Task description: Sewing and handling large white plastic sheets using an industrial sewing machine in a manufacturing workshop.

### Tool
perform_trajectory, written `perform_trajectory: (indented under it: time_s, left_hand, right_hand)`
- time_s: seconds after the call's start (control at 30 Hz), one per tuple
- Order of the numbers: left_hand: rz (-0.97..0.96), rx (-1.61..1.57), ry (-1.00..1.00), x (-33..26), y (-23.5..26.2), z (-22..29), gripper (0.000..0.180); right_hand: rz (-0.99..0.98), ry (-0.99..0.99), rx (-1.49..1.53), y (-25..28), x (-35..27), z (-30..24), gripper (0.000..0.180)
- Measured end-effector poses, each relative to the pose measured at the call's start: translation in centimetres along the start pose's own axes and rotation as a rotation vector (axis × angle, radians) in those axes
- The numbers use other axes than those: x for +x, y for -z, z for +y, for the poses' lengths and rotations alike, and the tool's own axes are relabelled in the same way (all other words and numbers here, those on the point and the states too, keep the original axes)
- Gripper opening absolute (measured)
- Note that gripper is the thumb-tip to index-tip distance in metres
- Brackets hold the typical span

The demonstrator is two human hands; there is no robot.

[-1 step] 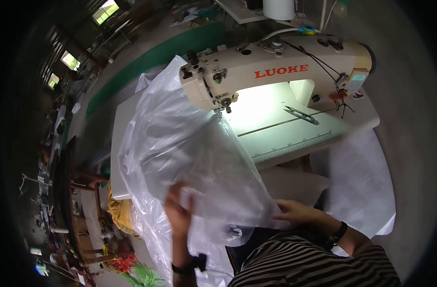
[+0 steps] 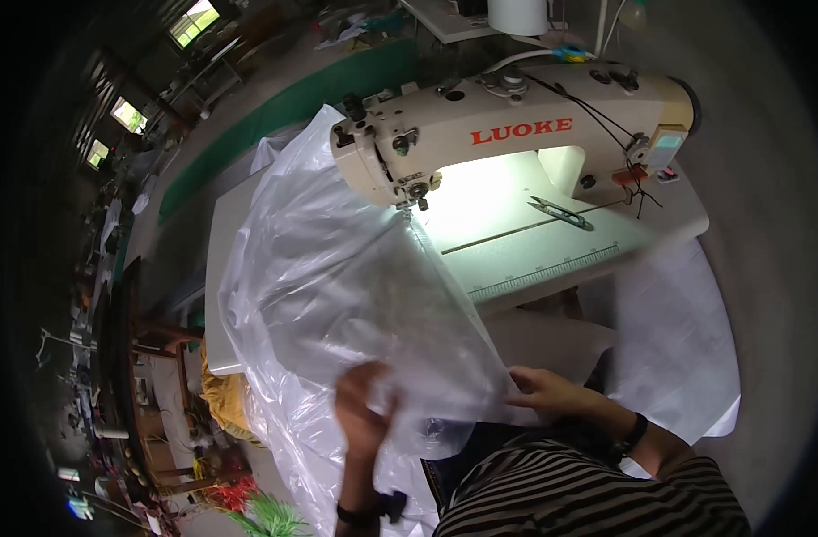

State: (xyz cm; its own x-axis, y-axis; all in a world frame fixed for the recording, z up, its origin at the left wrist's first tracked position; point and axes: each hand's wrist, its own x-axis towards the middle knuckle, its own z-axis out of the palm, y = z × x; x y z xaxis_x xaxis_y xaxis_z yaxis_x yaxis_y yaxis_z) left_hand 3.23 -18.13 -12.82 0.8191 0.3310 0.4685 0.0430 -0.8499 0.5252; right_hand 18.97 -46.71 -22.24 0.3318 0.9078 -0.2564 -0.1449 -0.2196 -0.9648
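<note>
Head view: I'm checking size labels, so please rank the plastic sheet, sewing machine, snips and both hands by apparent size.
Largest to smallest:
1. Plastic sheet
2. Sewing machine
3. Left hand and right hand: too alike to rank, the left blurred
4. Snips

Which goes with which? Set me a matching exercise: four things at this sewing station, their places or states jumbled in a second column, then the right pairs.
Column one
1. Thread snips
2. Plastic sheet
3. Left hand
4. Right hand

Column two
A. Translucent and wrinkled, reaching the needle area of the sewing machine
B. At the sheet's lower right edge, below a dark wristband-free stretch of tabletop
C. Motion-blurred, in front of the sheet's lower part
D. Lying on the lit tabletop beneath the machine's arm

Right pairs: 1-D, 2-A, 3-C, 4-B
</note>
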Motion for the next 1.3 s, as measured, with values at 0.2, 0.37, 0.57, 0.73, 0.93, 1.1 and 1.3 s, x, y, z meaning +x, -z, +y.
perform_trajectory:
  time_s: [0.2,0.37,0.57,0.73,0.93,1.1,1.3]
  left_hand:
    - [-0.309,0.27,0.103,-4.8,-8.1,6.7,0.021]
    - [-0.221,-0.068,0.012,-4.2,-9.5,8.9,0.006]
    - [-0.543,-0.422,0.295,-9.3,-8.9,6.8,0.006]
    - [-0.738,0.251,1.177,-19.3,-8.5,-3.6,0.047]
    - [0.087,-0.092,1.193,-22.2,-7.9,-12.1,0.05]
    - [0.7,-0.191,0.965,-15.3,4.2,-14.3,0.053]
    - [0.809,0.037,0.687,-6.1,12.8,-17.6,0.057]
  right_hand:
    - [-0.106,-0.223,-0.04,0.4,0.8,-0.6,0.048]
    - [0.188,0.011,-0.147,-1.3,0.9,-2.9,0.055]
    - [0.419,0.039,-0.593,-1.5,1.4,-5.5,0.055]
    - [0.354,0.103,-0.394,-1.4,-0.2,-7.0,0.054]
    - [0.264,0.184,-0.432,-3.4,-0.1,-7.6,0.059]
    - [0.108,0.151,-0.451,-4.9,1.3,-7.1,0.063]
    - [0.136,0.084,-0.819,-6.0,5.6,-8.4,0.069]
